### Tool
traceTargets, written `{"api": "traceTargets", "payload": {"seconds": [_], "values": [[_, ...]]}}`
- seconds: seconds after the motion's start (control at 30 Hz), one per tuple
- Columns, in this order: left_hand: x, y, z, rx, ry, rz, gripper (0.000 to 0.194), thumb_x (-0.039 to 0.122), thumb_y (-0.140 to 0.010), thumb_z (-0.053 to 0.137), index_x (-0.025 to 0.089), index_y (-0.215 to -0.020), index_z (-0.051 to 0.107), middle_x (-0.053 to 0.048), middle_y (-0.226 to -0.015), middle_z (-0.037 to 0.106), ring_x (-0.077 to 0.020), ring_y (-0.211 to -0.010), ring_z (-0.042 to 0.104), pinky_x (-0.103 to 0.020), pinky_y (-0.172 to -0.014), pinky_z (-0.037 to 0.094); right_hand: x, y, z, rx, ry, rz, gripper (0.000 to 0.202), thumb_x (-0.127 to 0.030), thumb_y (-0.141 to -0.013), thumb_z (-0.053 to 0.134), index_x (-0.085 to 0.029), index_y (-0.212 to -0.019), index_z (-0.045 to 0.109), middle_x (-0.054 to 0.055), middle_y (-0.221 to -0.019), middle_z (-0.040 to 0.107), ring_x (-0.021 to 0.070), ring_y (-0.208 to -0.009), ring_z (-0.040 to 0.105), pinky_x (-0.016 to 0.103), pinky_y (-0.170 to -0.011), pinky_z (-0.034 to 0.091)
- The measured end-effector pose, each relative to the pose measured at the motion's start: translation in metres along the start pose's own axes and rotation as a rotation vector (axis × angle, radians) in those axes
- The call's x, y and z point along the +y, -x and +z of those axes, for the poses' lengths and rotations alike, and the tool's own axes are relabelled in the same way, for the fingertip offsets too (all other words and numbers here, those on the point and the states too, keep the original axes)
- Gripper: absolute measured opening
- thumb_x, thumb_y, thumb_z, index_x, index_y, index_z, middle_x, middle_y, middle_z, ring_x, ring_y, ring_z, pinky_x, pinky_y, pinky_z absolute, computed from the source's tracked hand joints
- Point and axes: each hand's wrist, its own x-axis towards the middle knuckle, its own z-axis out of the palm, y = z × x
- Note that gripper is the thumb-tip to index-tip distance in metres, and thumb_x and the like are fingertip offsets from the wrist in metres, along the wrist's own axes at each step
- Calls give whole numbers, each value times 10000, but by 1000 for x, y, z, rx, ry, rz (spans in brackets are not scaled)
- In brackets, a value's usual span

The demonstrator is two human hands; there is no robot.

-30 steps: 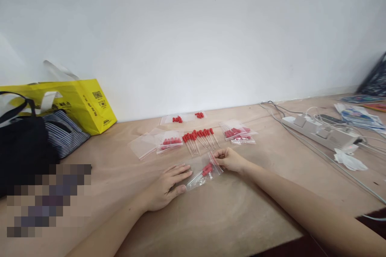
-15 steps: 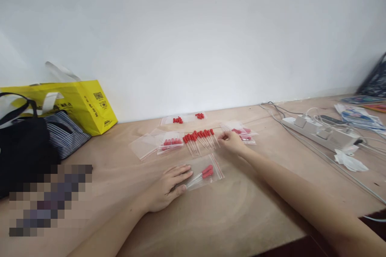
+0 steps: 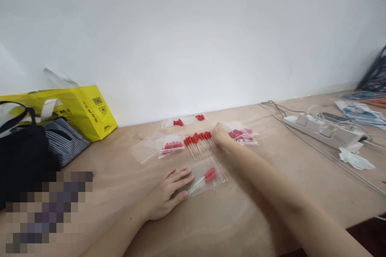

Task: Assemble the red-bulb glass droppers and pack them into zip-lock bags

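My left hand (image 3: 170, 193) lies flat with its fingers spread. Its fingertips rest on the left edge of a clear zip bag (image 3: 200, 166), which holds a pair of droppers (image 3: 210, 174) with red bulbs and clear stems. Behind that bag, a row of loose red-bulbed droppers (image 3: 197, 138) lies side by side, stems toward me. At the row's right end is my right hand (image 3: 221, 133), seen from behind and slightly blurred. Its fingers are hidden, so whether it grips a dropper does not show.
Filled zip bags lie left (image 3: 171, 144) and right (image 3: 243, 133) of the row, and another bag with small red pieces (image 3: 177, 122) is by the wall. A yellow bag (image 3: 90, 112) and a black bag (image 3: 24, 152) stand left. A power strip (image 3: 325, 130) with cables is right.
My right hand has moved slightly forward and left against the end of the dropper row, and its fingers have turned out of sight. My left hand stays on the bag.
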Motion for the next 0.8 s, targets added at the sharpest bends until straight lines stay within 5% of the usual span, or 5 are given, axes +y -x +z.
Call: {"api": "traceTargets", "payload": {"seconds": [0.2, 0.3, 0.43, 0.67, 0.8], "values": [[-2, -2, 2, 2, -2, 2, 401, 403, -891, 332, 316, -1283, 334, -3, -1377, 302, -208, -1264, 243, -470, -1041, 136, 13, 27, -43, 46, -59, -36, 669, -101, -676, 469, -53, -1276, 177, 95, -765, 585, 201, -689, 581, 295, -631, 431], [-2, -3, 3, 21, 17, 5, 397, 404, -889, 339, 322, -1278, 342, -2, -1372, 313, -216, -1259, 255, -472, -1038, 140, 27, 49, -51, 38, -377, -53, 587, -155, -698, 428, -149, -1240, 202, -38, -620, 493, 105, -455, 482, 231, -466, 402], [-2, -4, 4, 37, 26, 4, 394, 408, -885, 347, 332, -1272, 349, -3, -1367, 322, -225, -1253, 267, -481, -1033, 144, 37, 76, -37, 69, -700, 59, 504, -174, -684, 416, -183, -1153, 233, -94, -528, 399, 85, -359, 403, 203, -364, 347], [1, -4, 3, 35, 15, -12, 418, 415, -880, 351, 315, -1285, 330, -14, -1373, 311, -230, -1254, 264, -489, -1033, 139, 27, 95, -14, 115, -894, 177, 404, -117, -676, 432, -228, -1016, 244, -75, -591, 409, 101, -434, 493, 230, -415, 449], [3, -4, 3, 58, 23, -6, 428, 414, -874, 368, 317, -1289, 324, -11, -1366, 324, -233, -1244, 282, -478, -1035, 148, 21, 101, -8, 29, -988, 191, 319, -148, -684, 486, -236, -919, 288, -75, -629, 438, 92, -456, 526, 232, -434, 473]]}}
